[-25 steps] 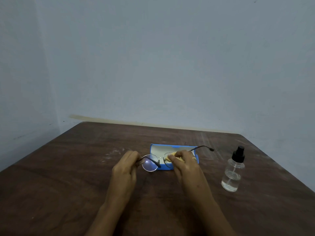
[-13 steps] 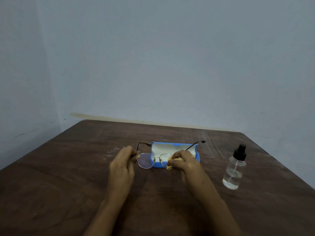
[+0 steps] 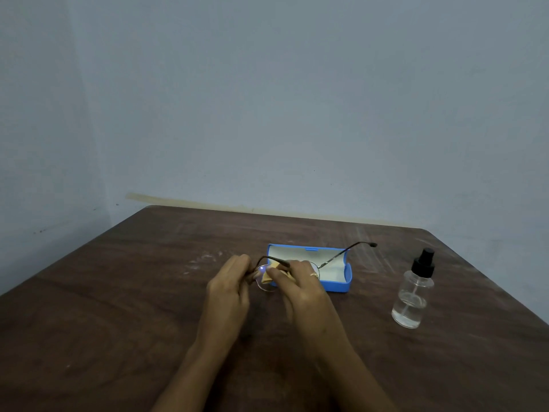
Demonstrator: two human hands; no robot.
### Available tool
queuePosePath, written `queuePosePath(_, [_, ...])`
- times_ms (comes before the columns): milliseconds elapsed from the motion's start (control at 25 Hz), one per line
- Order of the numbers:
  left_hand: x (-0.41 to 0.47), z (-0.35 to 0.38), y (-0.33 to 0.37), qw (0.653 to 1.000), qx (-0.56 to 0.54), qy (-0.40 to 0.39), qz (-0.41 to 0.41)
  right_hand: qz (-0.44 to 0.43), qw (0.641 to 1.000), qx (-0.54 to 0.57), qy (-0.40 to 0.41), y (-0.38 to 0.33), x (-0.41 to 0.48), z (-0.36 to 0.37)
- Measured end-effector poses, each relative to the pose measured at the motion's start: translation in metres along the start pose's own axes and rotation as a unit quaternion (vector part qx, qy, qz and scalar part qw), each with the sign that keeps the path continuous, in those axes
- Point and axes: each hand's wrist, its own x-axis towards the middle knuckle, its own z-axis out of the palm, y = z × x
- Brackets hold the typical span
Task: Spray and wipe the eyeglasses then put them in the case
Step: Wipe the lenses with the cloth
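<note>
Thin-framed eyeglasses (image 3: 341, 256) are held just above the table in front of the open blue case (image 3: 338, 285). My left hand (image 3: 228, 288) pinches the frame at its left end. My right hand (image 3: 300, 285) presses a small yellow cloth (image 3: 271, 273) against the left lens, covering most of the right lens. The right temple arm sticks out over the case toward the far right. The case lies open with its pale lining showing.
A clear spray bottle (image 3: 413, 295) with a black nozzle stands upright to the right of the case. The dark wooden table (image 3: 118, 307) ends at a pale wall behind and falls away at the left and right edges.
My right hand has shifted with the cloth from the right lens to the left lens. The glasses tilted slightly; my left hand kept its hold.
</note>
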Motion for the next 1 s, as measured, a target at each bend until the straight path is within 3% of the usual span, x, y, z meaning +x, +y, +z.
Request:
queuePosePath(400, [-0.002, 0.002, 0.0, 1.0, -0.022, -0.009, -0.002, -0.021, 0.989, -0.067, -0.127, -0.007, 0.001, -0.007])
queuePosePath(640, [0.0, 0.002, -0.002, 0.999, -0.026, 0.002, -0.019, -0.027, 0.986, -0.092, -0.139, -0.005, -0.001, -0.019])
queuePosePath(720, [-0.001, 0.002, -0.002, 0.999, -0.03, 0.004, -0.022, 0.023, 0.993, -0.028, -0.11, -0.002, -0.004, -0.022])
queuePosePath(800, [-0.003, 0.004, -0.002, 0.999, -0.03, -0.008, -0.025, 0.149, 0.984, 0.094, -0.042, -0.001, -0.008, -0.032])
queuePosePath(840, [-0.004, 0.005, -0.002, 0.999, -0.031, -0.015, -0.029, 0.246, 0.955, 0.164, -0.01, -0.002, -0.01, -0.039])
queuePosePath(880, [-0.004, 0.007, -0.003, 0.999, -0.034, -0.019, -0.036, 0.363, 0.898, 0.25, 0.0, 0.0, -0.012, -0.047])
queuePosePath(960, [-0.006, 0.009, -0.004, 0.998, -0.036, -0.028, -0.043, 0.546, 0.696, 0.466, -0.005, 0.007, -0.017, -0.06])
queuePosePath(1000, [-0.007, 0.01, -0.005, 0.998, -0.034, -0.032, -0.045, 0.582, 0.607, 0.541, -0.006, 0.01, -0.021, -0.065])
